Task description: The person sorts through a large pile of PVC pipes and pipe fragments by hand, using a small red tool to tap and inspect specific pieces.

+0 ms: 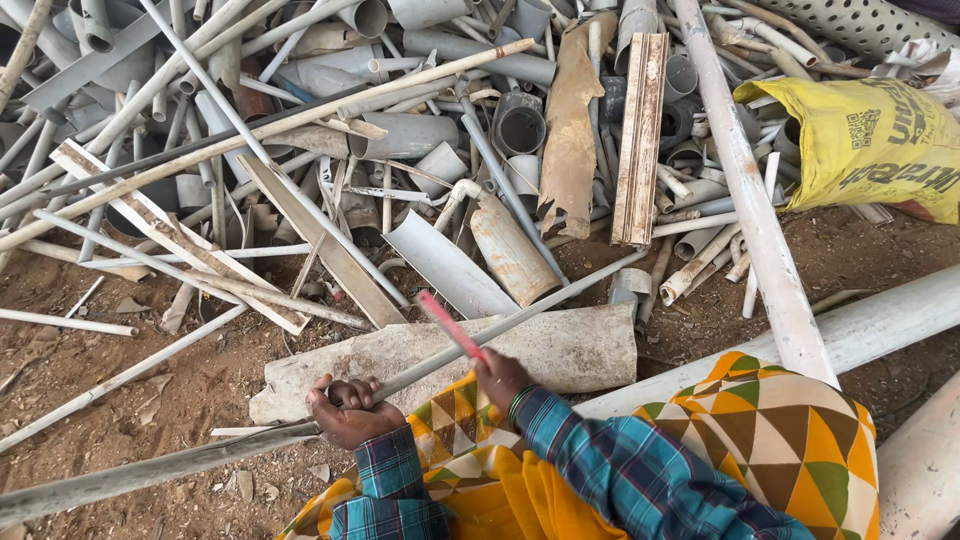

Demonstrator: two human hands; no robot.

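My left hand (345,408) grips a long thin grey pipe (520,315) that runs from the lower left up toward the middle right, across a broad flat dirty piece of split pipe (580,350). My right hand (500,378) holds a thin red blade-like tool (450,325), raised and pointing up-left just above the grey pipe. Both arms wear blue checked sleeves over yellow and patterned cloth.
A big heap of cut grey and white plastic pipes (400,130) and strips fills the top. A yellow sack (870,140) lies at the upper right. Thick white pipes (760,220) cross on the right. Brown dirt ground (120,370) spreads on the left.
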